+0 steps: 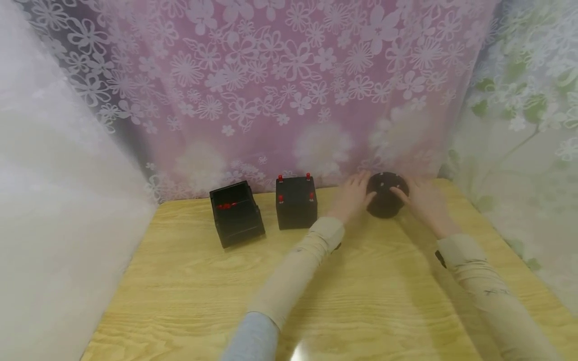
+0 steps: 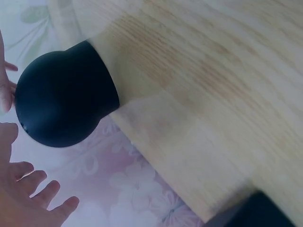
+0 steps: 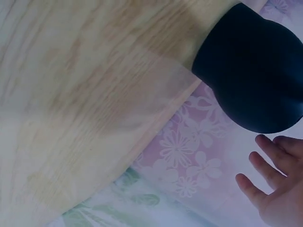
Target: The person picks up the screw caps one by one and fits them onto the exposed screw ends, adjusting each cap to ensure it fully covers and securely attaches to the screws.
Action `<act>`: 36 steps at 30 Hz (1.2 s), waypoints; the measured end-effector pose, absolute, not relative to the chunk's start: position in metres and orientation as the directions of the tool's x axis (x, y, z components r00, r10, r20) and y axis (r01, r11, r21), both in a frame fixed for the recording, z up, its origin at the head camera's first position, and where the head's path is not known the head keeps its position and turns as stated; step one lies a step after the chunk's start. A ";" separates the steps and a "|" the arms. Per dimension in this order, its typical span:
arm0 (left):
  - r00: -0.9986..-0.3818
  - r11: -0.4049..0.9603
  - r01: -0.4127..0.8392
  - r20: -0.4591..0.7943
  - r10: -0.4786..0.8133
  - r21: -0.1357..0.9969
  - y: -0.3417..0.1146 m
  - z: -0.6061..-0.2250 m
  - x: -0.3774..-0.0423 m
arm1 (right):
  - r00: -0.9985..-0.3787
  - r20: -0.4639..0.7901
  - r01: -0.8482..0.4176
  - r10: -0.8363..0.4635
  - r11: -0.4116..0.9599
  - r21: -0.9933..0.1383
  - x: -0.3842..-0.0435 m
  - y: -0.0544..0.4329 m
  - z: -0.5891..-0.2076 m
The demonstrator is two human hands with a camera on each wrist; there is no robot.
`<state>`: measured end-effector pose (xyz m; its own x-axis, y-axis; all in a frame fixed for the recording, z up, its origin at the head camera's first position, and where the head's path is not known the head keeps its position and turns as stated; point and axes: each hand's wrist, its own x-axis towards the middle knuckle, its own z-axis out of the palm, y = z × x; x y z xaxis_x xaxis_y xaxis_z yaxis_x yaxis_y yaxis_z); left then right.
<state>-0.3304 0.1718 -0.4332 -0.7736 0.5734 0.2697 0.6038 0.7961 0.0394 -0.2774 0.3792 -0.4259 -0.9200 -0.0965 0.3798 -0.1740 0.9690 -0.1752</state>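
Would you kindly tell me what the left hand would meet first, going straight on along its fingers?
Probably the pink floral cloth: the left hand seems to point past the black rounded object, though depth is unclear.

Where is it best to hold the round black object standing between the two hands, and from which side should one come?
Probably by the bulging sides of the round black object, the left hand coming from the left and the right hand from the right. Its body swells wider than its base, and small pale bits dot the top.
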 end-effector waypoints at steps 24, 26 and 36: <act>-0.805 0.814 0.575 0.231 0.547 0.078 0.187 -0.441 -0.322 | -0.814 0.542 -0.273 -0.210 0.961 -0.038 -0.278 0.381 -0.442; -0.805 0.815 0.575 0.232 0.546 0.076 0.185 -0.442 -0.322 | -0.793 0.564 -0.292 -0.230 0.956 -0.020 -0.277 0.379 -0.441; -0.809 0.819 0.569 0.225 0.543 0.070 0.179 -0.442 -0.317 | -0.770 0.593 -0.313 -0.233 0.949 -0.034 -0.277 0.374 -0.445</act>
